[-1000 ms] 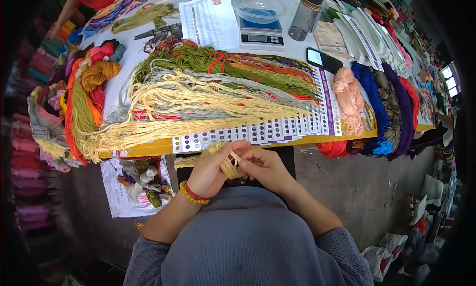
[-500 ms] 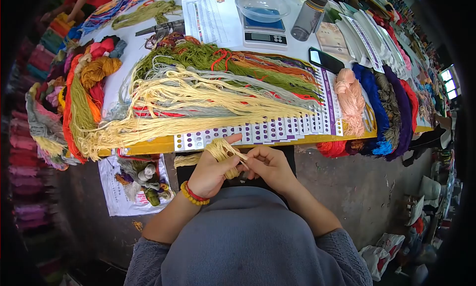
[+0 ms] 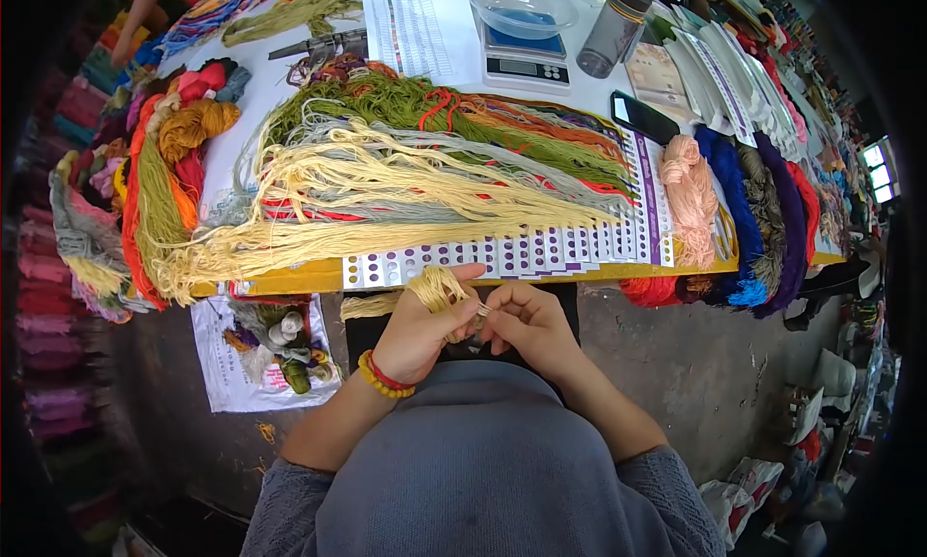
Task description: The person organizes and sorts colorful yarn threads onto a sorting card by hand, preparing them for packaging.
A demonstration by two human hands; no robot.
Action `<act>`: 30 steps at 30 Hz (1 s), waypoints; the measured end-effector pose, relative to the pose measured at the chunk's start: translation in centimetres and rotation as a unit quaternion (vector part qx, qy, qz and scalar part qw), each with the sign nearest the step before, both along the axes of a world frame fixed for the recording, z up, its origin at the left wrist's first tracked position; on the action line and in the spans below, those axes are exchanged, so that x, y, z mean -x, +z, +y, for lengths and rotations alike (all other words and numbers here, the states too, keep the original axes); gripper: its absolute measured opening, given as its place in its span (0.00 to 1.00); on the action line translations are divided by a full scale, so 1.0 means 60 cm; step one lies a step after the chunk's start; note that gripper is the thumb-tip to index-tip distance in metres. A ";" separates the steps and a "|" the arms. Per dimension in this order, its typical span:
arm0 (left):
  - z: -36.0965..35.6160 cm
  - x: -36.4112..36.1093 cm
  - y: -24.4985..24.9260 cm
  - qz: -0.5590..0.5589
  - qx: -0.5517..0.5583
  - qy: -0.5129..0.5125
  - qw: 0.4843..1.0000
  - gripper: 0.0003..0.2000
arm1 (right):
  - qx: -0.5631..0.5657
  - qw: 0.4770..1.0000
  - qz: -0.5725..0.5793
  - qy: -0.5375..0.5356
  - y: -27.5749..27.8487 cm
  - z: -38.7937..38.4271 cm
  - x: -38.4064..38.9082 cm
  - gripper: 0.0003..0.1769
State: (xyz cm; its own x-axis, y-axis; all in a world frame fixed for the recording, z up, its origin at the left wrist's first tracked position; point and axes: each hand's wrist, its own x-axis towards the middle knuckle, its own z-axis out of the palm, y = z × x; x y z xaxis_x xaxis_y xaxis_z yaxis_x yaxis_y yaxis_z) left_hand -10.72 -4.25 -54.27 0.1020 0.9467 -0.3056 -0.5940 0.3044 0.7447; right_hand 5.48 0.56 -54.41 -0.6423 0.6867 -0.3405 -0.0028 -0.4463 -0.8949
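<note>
Pale yellow embroidery thread [image 3: 436,289] loops around my left hand [image 3: 422,327], whose thumb presses it while the index finger points out to the right. My right hand [image 3: 527,325] pinches the thread's end close to the left thumb, its fingertips nearly touching the left hand. The tail of this thread lies on the dark surface in my lap, left of the hands. Just beyond, long pale yellow strands [image 3: 386,185] spread across the table over grey, green and red ones. Punched thread cards [image 3: 512,253] line the table edge beneath them.
Behind the threads stand a digital scale [image 3: 526,69] with a clear bowl [image 3: 521,7], a dark bottle [image 3: 614,31], a printed sheet [image 3: 420,34] and a phone [image 3: 644,117]. A peach skein [image 3: 689,200] lies right. Colored skeins [image 3: 174,152] hang left; a white bag [image 3: 217,364] lies below.
The view has shifted slightly. My hands stay close together, with the right fingers still pinching thread beside the left thumb. At top left, another person's arm has moved lower.
</note>
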 end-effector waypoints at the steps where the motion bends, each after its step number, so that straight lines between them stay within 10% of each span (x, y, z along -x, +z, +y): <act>1: -0.001 0.001 -0.001 0.000 0.002 0.000 1.000 0.18 | -0.003 1.000 0.001 -0.002 -0.001 -0.001 0.000 0.04; 14: 0.000 0.004 -0.017 -0.034 0.022 0.001 0.999 0.17 | -0.031 0.998 -0.042 0.023 -0.015 0.005 0.002 0.06; 19: -0.002 0.003 -0.015 -0.038 0.038 0.001 0.999 0.13 | 0.163 0.979 0.121 -0.009 -0.026 0.008 -0.004 0.08; 30: -0.009 0.012 -0.027 0.041 0.066 0.000 0.997 0.09 | -0.018 0.999 0.009 -0.026 -0.011 -0.004 0.016 0.04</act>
